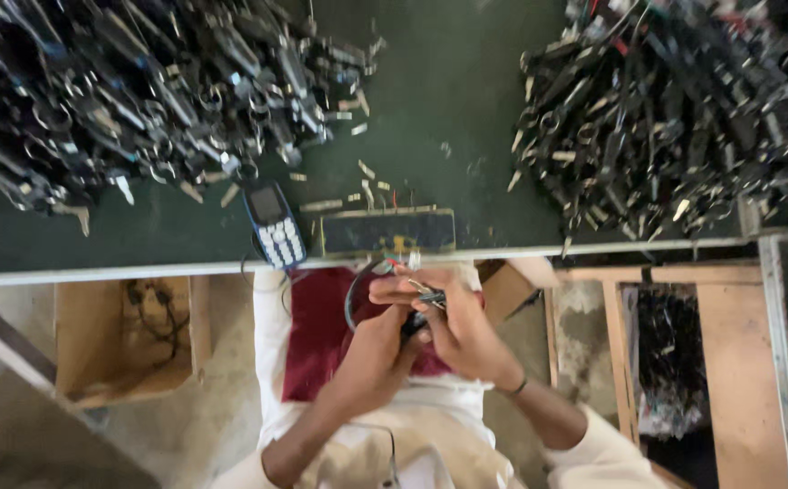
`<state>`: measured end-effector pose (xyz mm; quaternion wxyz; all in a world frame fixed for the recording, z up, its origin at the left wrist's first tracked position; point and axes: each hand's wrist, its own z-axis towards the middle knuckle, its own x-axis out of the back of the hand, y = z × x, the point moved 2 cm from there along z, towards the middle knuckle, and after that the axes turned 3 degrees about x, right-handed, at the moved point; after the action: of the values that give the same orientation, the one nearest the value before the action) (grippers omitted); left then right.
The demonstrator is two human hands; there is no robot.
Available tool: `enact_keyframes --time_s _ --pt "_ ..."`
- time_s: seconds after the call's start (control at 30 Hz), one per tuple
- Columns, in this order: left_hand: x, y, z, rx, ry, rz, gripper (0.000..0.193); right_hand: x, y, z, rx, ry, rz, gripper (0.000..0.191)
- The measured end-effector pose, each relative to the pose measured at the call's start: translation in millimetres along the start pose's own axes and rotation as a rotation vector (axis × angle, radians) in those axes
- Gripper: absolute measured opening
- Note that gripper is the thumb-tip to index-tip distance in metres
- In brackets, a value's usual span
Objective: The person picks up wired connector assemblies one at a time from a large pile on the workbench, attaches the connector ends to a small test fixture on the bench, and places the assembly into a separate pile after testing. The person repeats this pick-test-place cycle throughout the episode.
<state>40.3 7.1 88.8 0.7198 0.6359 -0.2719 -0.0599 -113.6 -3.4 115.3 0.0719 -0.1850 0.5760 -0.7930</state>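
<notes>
Both my hands meet over my lap, just below the table's front edge. My left hand point(371, 349) grips the lower end of a small dark wired part point(417, 319). My right hand point(453, 321) pinches its upper end, where thin metal pins show near my fingertips. A dark cable point(355, 294) loops from the part toward the table. A maroon cloth point(321, 326) lies over my lap under the hands.
A green table point(448, 100) carries two big heaps of black wired parts, one at the left point(140, 81) and one at the right point(666, 109). A blue keypad phone point(273, 225) and a dark flat block point(388, 231) sit at the front edge. Open cardboard boxes point(127, 330) stand below.
</notes>
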Motion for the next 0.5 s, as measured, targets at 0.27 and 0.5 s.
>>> enact_keyframes --time_s 0.27,0.5 --pt "-1 31 -4 0.236 -0.212 -0.135 0.038 18 -73 35 -0.293 -0.072 0.431 0.057" --pt "76 123 -29 0.120 -0.661 -0.659 0.030 93 -95 6 -0.295 0.384 0.183 0.068"
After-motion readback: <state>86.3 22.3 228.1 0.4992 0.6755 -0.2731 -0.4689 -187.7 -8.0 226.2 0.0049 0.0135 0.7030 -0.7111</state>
